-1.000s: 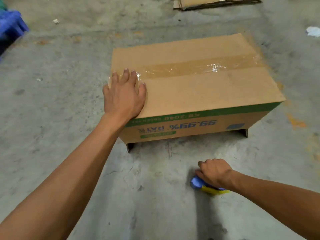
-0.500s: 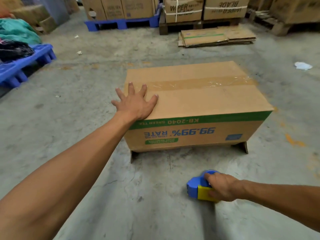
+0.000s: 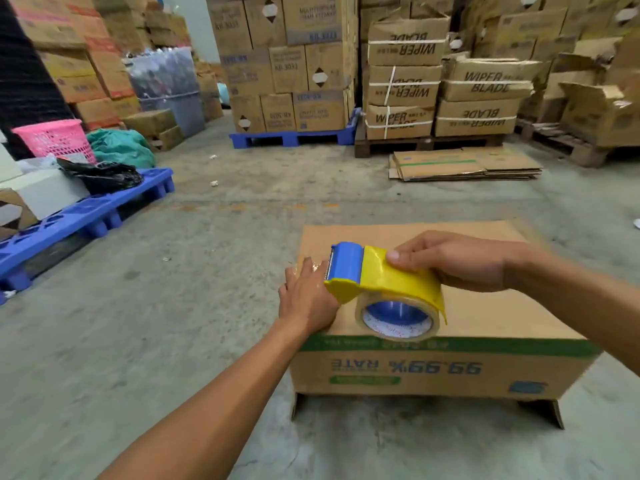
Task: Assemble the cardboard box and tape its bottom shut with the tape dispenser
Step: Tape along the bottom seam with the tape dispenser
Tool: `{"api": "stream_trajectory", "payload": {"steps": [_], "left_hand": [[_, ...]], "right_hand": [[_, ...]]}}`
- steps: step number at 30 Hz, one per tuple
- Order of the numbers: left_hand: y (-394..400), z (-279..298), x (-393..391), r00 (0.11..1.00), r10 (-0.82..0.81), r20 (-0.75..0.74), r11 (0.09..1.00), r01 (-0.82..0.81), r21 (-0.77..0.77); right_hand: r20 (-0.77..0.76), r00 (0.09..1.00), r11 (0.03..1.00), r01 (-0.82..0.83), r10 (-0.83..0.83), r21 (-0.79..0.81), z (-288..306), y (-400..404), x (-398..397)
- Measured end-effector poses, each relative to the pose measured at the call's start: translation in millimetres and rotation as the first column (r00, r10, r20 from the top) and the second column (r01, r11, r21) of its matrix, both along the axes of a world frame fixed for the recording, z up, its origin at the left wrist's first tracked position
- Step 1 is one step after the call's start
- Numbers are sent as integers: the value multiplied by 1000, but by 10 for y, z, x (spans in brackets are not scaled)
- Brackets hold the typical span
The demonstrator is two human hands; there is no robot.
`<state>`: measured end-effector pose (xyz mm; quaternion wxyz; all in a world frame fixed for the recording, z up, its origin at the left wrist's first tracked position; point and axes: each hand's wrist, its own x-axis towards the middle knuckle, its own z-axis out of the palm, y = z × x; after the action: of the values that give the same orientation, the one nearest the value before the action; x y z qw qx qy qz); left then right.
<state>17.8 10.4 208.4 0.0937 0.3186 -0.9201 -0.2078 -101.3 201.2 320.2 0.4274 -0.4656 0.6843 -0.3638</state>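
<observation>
The cardboard box [image 3: 485,320] stands upside down on the concrete floor, its green-striped print inverted and its lower flaps splayed at the corners. My right hand [image 3: 453,259] grips the yellow and blue tape dispenser [image 3: 377,285] above the box's left half, the blue cutter end pointing left. My left hand [image 3: 306,299] lies flat on the box's top left edge, fingers together, right beside the dispenser's cutter. The dispenser and my hands hide the tape strip on the box.
A stack of flattened cartons [image 3: 464,166] lies on the floor behind the box. Pallets loaded with cartons [image 3: 440,95] line the back. At the left a blue plastic pallet [image 3: 79,216] carries bags and a pink basket [image 3: 55,140].
My right hand has lifted the tape dispenser off the floor and brought it over the box's left end. My left hand stays on the box. The view has tilted up.
</observation>
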Motion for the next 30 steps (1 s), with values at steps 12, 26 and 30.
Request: {"api": "stream_trajectory", "payload": {"steps": [12,26,30], "left_hand": [[-292,-117,-23,980,135,-149,926,-71,371],[-603,256,-177,809,518,-280,578,-89,811],[-677,330,-152,850,475,-228,498,-46,866]], "right_hand": [[-581,752,945,308,-312,-108,-111,-1443,-493],[-664,727,978,208,-174,-29,-200,-1649,-602],[-656,735,980,193,-171,-39,-193,-1633,-587]]}}
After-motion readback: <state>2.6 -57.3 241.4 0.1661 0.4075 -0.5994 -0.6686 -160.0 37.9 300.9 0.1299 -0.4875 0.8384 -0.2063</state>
